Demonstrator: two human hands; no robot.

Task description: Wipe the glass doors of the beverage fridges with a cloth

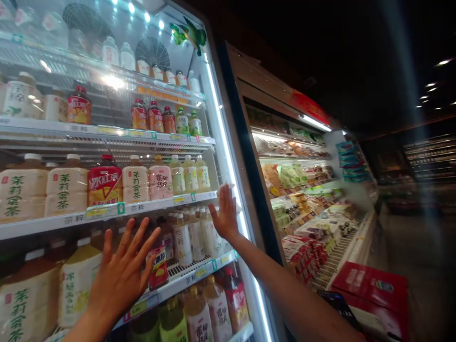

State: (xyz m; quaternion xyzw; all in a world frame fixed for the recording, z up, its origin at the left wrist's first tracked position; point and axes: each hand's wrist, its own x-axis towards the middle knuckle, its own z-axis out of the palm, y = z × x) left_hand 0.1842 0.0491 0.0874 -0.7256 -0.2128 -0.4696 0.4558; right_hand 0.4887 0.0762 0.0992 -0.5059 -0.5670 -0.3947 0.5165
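My left hand (pixel 121 275) is spread wide and appears to rest flat on the glass door of a drinks cooler (pixel 107 142), in front of a lower shelf. It is nearest to a small red-labelled bottle (pixel 157 268) behind the glass. My right hand (pixel 225 212) is raised, palm on the same glass, close to the lit door frame (pixel 231 156). Neither hand holds anything. Behind the glass stand rows of bottled jasmine tea (pixel 21 194) and a red iced tea bottle (pixel 105 186) on white shelves.
To the right stands an open chiller (pixel 302 190) of packaged food. Red boxes (pixel 370 289) and a dark phone-like object (pixel 340 306) lie low at the right. A green toy bird (pixel 188 35) perches on the cooler. A dim store aisle (pixel 420 228) lies beyond.
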